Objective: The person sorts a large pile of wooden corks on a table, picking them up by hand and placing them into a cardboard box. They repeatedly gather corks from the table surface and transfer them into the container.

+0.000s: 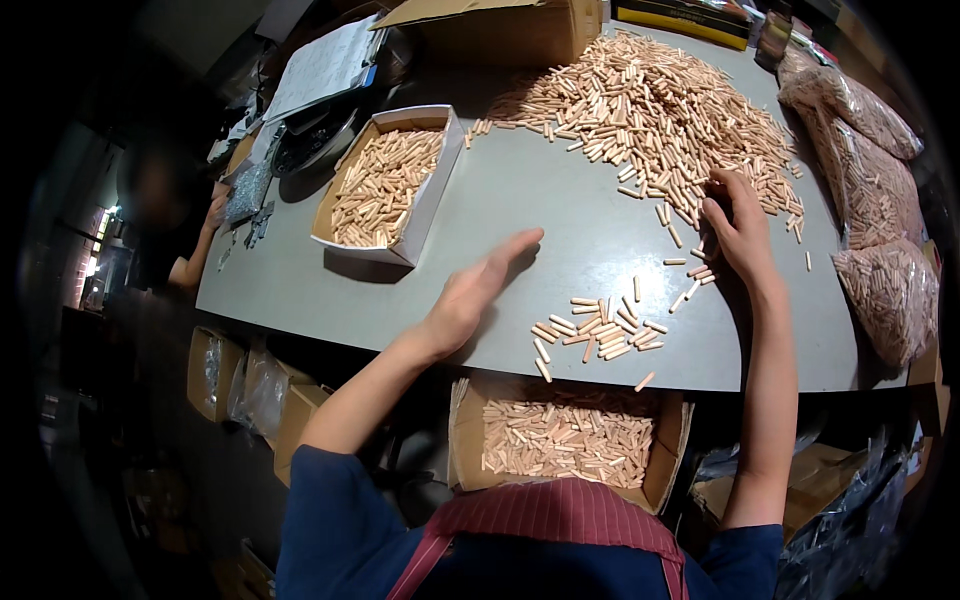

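Observation:
A large heap of small wooden dowels (650, 110) covers the far right of the grey table (400, 310). At the heap's near edge my right hand (738, 225) reaches in with fingers bent and apart, touching or just above the outer dowels; I see nothing held in it. My left hand (478, 295) is over the table's middle, fingers stretched out together, palm turned to the right, holding nothing. Between my hands, near the front edge, lies a loose group of dowels (605, 330). Below that edge, a cardboard box (465, 435) in front of me contains many dowels.
Left of the heap stands a white-sided box (435, 190) of dowels. Plastic bags full of dowels (865, 190) line the right edge. An open carton (490, 30) and a clipboard with papers (325, 65) are at the back. Another person's hand (217, 205) shows at far left.

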Available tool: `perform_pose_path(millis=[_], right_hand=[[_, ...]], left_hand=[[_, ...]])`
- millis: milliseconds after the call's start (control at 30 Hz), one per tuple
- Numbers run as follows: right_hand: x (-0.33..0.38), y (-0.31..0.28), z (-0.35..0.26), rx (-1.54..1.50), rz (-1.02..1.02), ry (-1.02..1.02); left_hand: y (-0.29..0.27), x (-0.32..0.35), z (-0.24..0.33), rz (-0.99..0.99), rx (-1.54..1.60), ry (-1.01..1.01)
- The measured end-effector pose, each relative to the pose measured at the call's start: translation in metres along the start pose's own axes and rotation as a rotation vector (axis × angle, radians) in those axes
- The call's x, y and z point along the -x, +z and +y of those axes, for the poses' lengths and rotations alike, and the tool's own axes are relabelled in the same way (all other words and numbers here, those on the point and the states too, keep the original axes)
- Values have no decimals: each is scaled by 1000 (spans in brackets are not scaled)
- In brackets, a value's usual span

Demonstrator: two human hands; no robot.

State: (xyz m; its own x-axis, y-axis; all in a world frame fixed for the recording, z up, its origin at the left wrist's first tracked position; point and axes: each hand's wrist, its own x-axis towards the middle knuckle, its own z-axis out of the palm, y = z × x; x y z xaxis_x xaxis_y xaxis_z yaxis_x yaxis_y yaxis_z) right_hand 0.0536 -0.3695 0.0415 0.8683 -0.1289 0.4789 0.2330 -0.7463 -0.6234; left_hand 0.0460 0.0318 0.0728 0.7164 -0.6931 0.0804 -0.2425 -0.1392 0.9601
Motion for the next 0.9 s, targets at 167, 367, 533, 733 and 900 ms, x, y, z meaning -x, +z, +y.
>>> perform_pose_path(millis=[167, 367, 533, 733, 900], right_hand=[[-1, -2, 2, 38, -15, -29], [-1, -1, 3, 31, -26, -26], [-1, -1, 7, 53, -28, -38], [0, -2, 7, 55, -30, -49], [0, -3, 6, 93, -57, -79]], left_hand=[[9, -1, 2, -18, -284, 75], [18, -4, -5, -64, -530, 193], [31, -8, -1, -107, -786, 415], [21, 5, -2, 168, -313, 98], [23, 18, 2, 205, -547, 253]])
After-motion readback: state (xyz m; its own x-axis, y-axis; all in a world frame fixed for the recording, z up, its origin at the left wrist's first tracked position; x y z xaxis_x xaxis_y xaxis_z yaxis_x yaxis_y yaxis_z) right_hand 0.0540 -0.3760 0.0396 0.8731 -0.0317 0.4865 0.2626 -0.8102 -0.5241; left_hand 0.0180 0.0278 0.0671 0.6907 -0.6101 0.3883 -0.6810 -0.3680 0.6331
